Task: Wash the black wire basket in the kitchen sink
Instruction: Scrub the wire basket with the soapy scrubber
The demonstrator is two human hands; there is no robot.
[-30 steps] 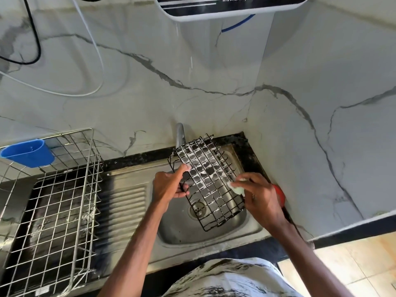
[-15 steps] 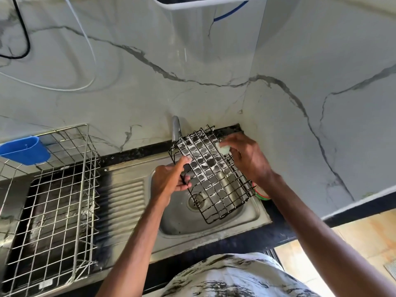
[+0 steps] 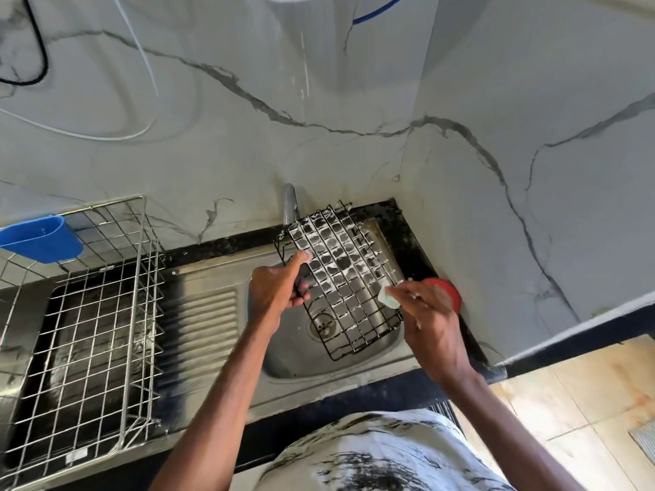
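The black wire basket (image 3: pixel 342 278) stands tilted over the steel sink bowl (image 3: pixel 294 359), its grid streaked with white soap foam. My left hand (image 3: pixel 278 290) grips the basket's left edge, thumb on top. My right hand (image 3: pixel 429 318) pinches a pale green scrub pad (image 3: pixel 388 297) against the basket's right side near its lower end. The tap (image 3: pixel 290 203) stands just behind the basket's top left corner. The drain (image 3: pixel 322 326) shows through the wires.
A large silver wire dish rack (image 3: pixel 88 313) sits on the drainboard at left, with a blue plastic holder (image 3: pixel 42 237) hooked on its back rim. A red round container (image 3: pixel 448 294) sits on the black counter behind my right hand. Marble walls close the corner.
My right hand moved with the scrub pad from the basket's upper right edge down to its lower right side. My left hand kept its grip on the basket.
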